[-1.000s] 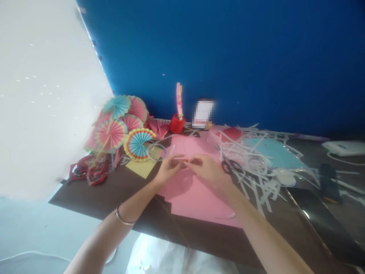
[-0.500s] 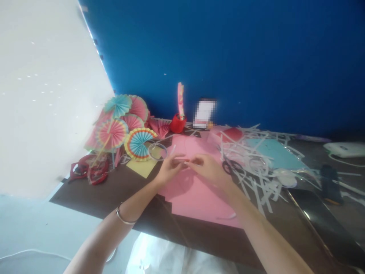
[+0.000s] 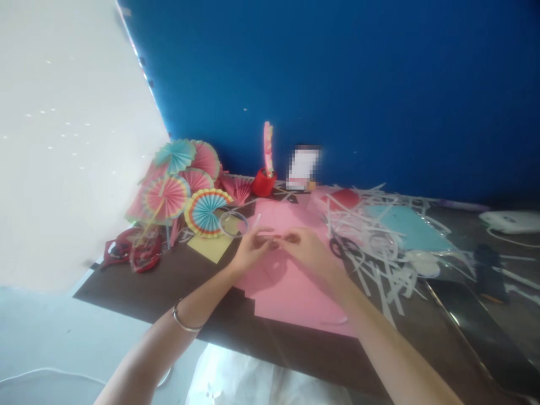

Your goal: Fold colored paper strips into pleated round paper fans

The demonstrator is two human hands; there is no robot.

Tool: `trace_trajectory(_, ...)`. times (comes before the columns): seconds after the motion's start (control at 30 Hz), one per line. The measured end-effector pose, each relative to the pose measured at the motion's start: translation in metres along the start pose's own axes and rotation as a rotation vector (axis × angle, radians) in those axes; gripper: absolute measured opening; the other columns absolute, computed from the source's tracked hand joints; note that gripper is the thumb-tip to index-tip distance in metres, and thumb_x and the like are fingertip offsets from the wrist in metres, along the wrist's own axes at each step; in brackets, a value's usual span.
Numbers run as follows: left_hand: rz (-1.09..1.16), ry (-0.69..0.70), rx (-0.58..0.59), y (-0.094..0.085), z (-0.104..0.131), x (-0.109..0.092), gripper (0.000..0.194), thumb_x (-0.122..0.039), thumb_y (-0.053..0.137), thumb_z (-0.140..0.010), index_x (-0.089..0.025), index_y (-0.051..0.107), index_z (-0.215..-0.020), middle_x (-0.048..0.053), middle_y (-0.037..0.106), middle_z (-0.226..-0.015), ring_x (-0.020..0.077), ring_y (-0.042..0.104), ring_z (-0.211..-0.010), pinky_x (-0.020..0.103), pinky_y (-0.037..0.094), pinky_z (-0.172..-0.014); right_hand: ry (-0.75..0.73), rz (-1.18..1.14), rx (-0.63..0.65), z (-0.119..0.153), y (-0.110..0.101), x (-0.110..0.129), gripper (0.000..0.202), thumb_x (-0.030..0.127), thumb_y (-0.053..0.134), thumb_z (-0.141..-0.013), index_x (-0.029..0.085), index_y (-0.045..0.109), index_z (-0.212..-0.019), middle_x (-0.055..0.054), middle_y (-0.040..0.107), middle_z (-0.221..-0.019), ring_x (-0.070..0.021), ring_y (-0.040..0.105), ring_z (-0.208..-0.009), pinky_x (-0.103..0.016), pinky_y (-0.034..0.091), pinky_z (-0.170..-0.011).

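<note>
My left hand (image 3: 254,247) and my right hand (image 3: 300,246) meet fingertip to fingertip above pink paper sheets (image 3: 291,304) on the dark table. Thumbs and forefingers of both are pinched together around something small, too blurred and covered to name. Just left of my left hand lie a clear tape roll (image 3: 233,223) and a yellow paper sheet (image 3: 210,249). A half-open folded paper fan (image 3: 206,212), blue with orange and yellow edges, rests beside them. Black-handled scissors (image 3: 346,247) lie to the right of my right hand.
Several pleated paper fans (image 3: 166,199) stand at the left, behind a red-and-clear object (image 3: 145,250). A red cup (image 3: 264,183) holds a pink strip near the blue wall. White paper strips (image 3: 390,275), a light blue sheet (image 3: 407,226) and a dark phone-like slab (image 3: 476,326) cover the right.
</note>
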State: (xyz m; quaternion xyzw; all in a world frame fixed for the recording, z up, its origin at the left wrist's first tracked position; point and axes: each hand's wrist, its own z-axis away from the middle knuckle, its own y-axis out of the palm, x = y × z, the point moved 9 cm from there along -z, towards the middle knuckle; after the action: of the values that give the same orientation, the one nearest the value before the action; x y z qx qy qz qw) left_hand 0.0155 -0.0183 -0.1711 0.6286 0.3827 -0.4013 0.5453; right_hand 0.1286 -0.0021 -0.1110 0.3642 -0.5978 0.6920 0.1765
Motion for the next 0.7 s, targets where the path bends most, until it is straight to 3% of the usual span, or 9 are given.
trace_trajectory(0.27,-0.030,0.006,-0.063,-0.007,-0.001,0.003,0.038,-0.033,0.069,-0.069,-0.016,0.054,-0.099,0.009,0.071,-0.086,0.0205,0.067,-0.081,0.037,0.053,-0.079,0.016,0.153,-0.019,0.001,0.000,0.006,0.018,0.029,0.052,-0.078,0.019,0.067,-0.076,-0.006,0.068,-0.079,-0.0175,0.061,-0.072,-0.025,0.043,-0.062)
trace_trajectory(0.43,-0.156,0.128,-0.153,-0.015,0.000,-0.005,0.027,-0.035,0.064,-0.073,-0.015,0.055,-0.090,0.009,0.069,-0.087,0.0204,0.066,-0.086,0.035,0.051,-0.081,-0.002,0.231,0.005,0.003,0.000,0.019,0.020,0.026,0.050,-0.081,0.020,0.069,-0.082,-0.007,0.069,-0.087,-0.0204,0.062,-0.081,-0.029,0.045,-0.069)
trace_trajectory(0.57,-0.247,0.210,-0.210,-0.015,0.005,-0.019,0.021,-0.032,0.060,-0.077,-0.016,0.054,-0.089,0.008,0.068,-0.087,0.0201,0.065,-0.088,0.030,0.051,-0.077,-0.022,0.123,0.041,0.006,0.001,0.029,0.021,0.025,0.049,-0.081,0.020,0.070,-0.081,-0.008,0.069,-0.082,-0.0194,0.062,-0.070,-0.027,0.046,-0.056)
trace_trajectory(0.7,-0.273,0.213,-0.245,-0.017,0.007,-0.022,0.019,-0.031,0.058,-0.078,-0.017,0.053,-0.090,0.008,0.068,-0.088,0.0204,0.066,-0.088,0.028,0.051,-0.073,0.094,-0.041,0.073,0.007,0.006,0.020,0.018,0.027,0.053,-0.079,0.019,0.068,-0.082,-0.006,0.066,-0.070,-0.0136,0.055,-0.048,-0.022,0.038,-0.037)
